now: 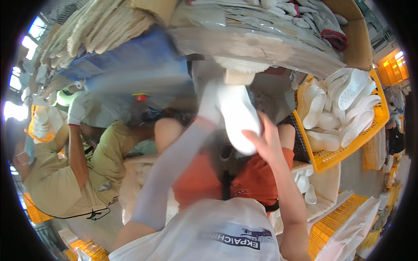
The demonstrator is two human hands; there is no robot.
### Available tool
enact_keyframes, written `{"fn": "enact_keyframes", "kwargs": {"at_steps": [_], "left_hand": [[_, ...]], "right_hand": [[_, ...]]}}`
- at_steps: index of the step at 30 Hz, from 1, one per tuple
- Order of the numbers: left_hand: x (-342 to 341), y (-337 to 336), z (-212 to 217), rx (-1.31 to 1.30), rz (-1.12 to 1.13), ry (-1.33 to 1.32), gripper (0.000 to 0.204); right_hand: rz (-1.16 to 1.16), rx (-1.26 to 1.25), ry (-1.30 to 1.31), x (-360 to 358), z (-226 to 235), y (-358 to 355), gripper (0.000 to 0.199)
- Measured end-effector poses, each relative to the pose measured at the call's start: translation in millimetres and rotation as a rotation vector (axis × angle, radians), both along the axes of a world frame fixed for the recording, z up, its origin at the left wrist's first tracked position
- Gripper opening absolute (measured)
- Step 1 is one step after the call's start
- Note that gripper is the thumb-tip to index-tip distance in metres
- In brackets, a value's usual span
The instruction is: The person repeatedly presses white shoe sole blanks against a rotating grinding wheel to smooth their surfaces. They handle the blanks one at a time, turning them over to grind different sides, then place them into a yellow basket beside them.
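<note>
Between my knees I hold a white clog-like shoe [238, 117], its sole side facing up and its far end close to a pale block [238, 77] under a fuzzy white buffing wheel [241, 64]. My left hand [210, 103], in a white glove with a red cuff below a grey sleeve, grips the shoe's left side near the far end; it is blurred and its fingers are partly hidden. Bare, my right hand [264, 138] closes on the near right edge, thumb on top. Whether the shoe touches the block or wheel, I cannot tell.
At right stands a yellow crate [320, 163] heaped with white clogs [348, 93]. A blue bin [130, 56] and a carton [355, 30] with gloves lie beyond the wheel. On the left sits a co-worker [56, 174], whose gloved hand [77, 108] is near a pale green shoe [65, 98].
</note>
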State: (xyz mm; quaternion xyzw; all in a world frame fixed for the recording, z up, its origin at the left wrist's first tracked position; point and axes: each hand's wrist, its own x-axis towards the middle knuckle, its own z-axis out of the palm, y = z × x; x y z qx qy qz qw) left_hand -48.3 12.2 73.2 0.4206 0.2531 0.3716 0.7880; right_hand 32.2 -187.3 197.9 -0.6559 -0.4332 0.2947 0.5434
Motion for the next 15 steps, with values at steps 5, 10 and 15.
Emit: {"fn": "enact_keyframes", "kwargs": {"at_steps": [5,10,15], "left_hand": [[-5,-4,1,-0.537,-0.024,-0.245,0.051],[-4,-32,26,-0.568,-0.004,-0.337,0.034],[57,-74,32,-0.645,-0.008,-0.411,0.042]], "right_hand": [[0.062,-0.183,0.44,17,-11,13,0.071],[0.027,-0.078,0.061,8,-34,-27,0.064],[-0.162,-0.146,0.44,52,-17,-61,0.056]]}}
